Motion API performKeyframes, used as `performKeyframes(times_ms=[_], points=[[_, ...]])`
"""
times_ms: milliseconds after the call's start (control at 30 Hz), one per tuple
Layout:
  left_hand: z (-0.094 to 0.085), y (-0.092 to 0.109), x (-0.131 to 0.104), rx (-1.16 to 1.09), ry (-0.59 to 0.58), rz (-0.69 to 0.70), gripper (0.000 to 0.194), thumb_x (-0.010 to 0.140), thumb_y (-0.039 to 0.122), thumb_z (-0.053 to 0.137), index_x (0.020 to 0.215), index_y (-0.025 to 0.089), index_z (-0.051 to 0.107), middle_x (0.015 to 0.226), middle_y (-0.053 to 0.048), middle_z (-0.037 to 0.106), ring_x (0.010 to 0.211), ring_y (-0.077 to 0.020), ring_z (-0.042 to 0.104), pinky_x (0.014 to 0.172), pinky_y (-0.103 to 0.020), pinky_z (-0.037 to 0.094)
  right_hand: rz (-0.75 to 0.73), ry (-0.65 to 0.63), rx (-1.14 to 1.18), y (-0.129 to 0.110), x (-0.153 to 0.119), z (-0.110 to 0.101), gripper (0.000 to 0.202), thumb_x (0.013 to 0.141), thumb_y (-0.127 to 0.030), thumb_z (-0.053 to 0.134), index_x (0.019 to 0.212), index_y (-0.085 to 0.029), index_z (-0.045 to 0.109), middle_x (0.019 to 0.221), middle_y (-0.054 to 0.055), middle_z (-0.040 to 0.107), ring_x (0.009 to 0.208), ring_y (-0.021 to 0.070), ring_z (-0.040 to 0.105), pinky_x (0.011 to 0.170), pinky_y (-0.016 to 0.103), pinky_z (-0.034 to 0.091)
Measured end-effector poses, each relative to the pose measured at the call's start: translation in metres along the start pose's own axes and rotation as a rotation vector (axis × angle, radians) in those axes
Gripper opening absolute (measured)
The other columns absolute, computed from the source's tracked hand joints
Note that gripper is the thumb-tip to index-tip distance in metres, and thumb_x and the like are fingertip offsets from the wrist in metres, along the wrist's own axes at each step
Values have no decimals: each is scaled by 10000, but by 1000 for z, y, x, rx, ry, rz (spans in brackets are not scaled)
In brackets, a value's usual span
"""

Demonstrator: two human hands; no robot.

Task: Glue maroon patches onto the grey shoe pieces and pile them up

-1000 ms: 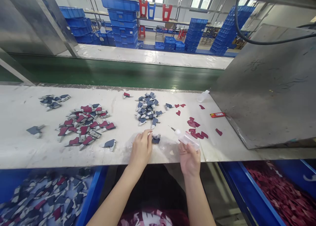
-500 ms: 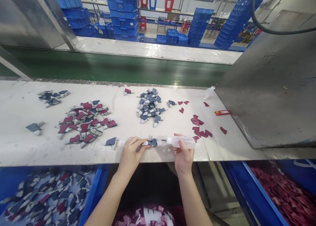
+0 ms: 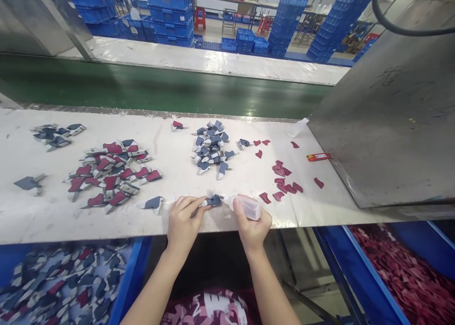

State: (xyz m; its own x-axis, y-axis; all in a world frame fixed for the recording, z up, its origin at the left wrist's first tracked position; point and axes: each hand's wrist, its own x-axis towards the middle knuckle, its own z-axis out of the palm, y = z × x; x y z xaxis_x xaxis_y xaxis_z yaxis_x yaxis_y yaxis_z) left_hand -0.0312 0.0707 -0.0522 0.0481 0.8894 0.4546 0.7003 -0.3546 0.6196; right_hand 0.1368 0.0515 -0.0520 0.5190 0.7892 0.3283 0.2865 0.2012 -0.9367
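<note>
The left hand (image 3: 185, 221) pinches a blue-and-white part (image 3: 213, 201); the right hand (image 3: 251, 225) grips a translucent squeeze bottle (image 3: 251, 208). The bottle shows no legible label.

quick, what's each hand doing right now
Left hand: closed on a small blue-and-white part.
Right hand: closed around a clear squeeze bottle, its tip at that part.

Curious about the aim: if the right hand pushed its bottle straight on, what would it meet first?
Probably the blue-and-white piece in the left hand; the tip of the bottle looks almost against it, though depth is unclear.
</note>
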Motion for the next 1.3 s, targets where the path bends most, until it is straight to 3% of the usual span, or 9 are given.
performKeyframes(times_ms=[233, 533, 967, 1300], points=[[2, -1, -1, 16, 21, 37, 117, 858, 260, 700, 935, 195, 760, 822, -48, 744, 774, -210, 643, 737, -350, 486, -24, -47, -12, -3, 1, -1, 186, 795, -327, 750, 852, -149, 751, 778, 72, 768, 670, 229, 729, 608, 322, 592], [3, -4, -2, 35, 61, 91, 115, 841, 241, 725, 931, 176, 753, 799, -42, 728, 748, -196, 627, 715, -339, 485, -60, 4, -25, 1, -1, -1, 147, 807, -270, 745, 890, -150, 762, 822, 75, 771, 738, 234, 739, 669, 316, 586], [4, -1, -3, 39, 50, 61, 110, 849, 239, 713, 928, 175, 756, 802, -43, 731, 760, -204, 619, 735, -354, 486, -106, 74, -78, 2, -7, -9, 146, 827, -302, 708, 802, -161, 732, 736, 59, 734, 678, 227, 713, 629, 316, 564], [4, -1, -4, 24, 47, 54, 120, 866, 247, 692, 941, 184, 761, 807, -43, 734, 768, -206, 628, 742, -367, 491, -79, -28, -5, -7, -6, -1, 125, 815, -283, 718, 790, -161, 734, 724, 47, 732, 663, 206, 700, 618, 296, 550]])
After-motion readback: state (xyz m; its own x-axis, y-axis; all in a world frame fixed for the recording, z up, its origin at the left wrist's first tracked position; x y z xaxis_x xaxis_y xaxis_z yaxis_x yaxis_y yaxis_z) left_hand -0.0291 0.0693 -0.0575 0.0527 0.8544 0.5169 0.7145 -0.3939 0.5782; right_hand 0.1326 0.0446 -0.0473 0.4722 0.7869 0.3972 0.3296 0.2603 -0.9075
